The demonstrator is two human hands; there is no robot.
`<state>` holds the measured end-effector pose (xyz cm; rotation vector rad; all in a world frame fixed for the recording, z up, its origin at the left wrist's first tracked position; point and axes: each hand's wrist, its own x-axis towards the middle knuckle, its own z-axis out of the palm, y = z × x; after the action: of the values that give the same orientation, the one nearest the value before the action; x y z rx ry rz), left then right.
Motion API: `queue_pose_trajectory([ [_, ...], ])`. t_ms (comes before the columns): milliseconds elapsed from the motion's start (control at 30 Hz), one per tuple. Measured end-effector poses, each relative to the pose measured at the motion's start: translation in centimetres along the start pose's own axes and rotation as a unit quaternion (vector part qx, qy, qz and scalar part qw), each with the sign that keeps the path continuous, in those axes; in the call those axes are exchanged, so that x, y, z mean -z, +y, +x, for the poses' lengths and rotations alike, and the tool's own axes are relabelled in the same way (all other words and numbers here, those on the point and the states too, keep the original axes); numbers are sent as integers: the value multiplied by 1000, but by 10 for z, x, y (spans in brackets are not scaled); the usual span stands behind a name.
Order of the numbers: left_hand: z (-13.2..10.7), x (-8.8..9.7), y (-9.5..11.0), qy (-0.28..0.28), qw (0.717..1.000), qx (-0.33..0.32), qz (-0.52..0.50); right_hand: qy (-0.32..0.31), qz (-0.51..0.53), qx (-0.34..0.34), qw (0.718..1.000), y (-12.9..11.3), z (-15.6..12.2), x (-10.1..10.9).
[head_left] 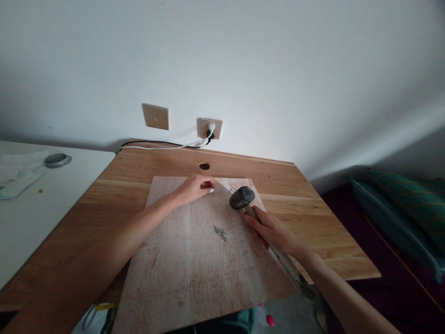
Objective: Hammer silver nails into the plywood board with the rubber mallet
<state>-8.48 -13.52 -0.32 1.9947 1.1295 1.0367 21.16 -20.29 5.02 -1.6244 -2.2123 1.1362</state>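
Observation:
My right hand (269, 227) is closed round the wooden handle of a hammer (242, 197). The hammer's thick dark head hangs over the right side of a pale wooden board (174, 269). Near the board's far edge, my left hand (196, 188) is pinched, fingertips low over the surface. A small whitish bit shows at those fingertips; whether they grip a nail is hidden. Between the left hand and the hammer head, thin nails (230, 190) appear to stand in the board. A small pile of loose nails (220, 233) lies nearer to me, left of the hammer handle.
Under the board is a wooden desk (299, 199) with a round cable hole (205, 166). Cables run along its back to a wall socket (209, 128). A white table (79, 176) on the left bears a roll of tape (57, 160). Cushions (399, 218) lie at right.

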Motion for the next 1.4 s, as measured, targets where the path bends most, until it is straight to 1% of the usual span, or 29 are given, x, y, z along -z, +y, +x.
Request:
queue_pose_trajectory([
  [100,0,1,3,-15,999,-17,41,12,8,8,1000,2,1,-2],
  [233,0,0,4,-6,997,-18,75,24,31,6,999,0,1,-6],
  [300,1,-1,4,2,998,-2,64,30,53,13,998,-8,4,-6],
  [400,1,-2,2,13,999,26,27,37,74,30,996,-28,16,-5],
  [500,0,-1,1,13,999,38,5,47,45,48,997,-47,34,-4],
  [600,0,0,-1,3,999,39,-6,42,10,51,998,-55,48,-5],
  [833,0,1,-1,-9,999,33,-3,52,-38,49,997,-52,52,-11],
  [1033,-1,0,0,-13,999,32,-8,63,-53,41,996,-53,55,-12],
  [1167,-1,1,-1,-12,999,34,-13,56,-52,46,996,-52,46,-7],
  [1267,-1,7,9,11,999,13,39,50,-54,58,996,-43,31,-6],
  [1333,-3,12,26,27,995,-35,92,42,-64,69,995,-33,24,-10],
  [1367,-5,13,37,14,991,-68,112,40,-68,74,994,-27,22,-13],
  [1400,-9,14,49,-19,987,-101,124,42,-71,79,993,-21,20,-16],
])
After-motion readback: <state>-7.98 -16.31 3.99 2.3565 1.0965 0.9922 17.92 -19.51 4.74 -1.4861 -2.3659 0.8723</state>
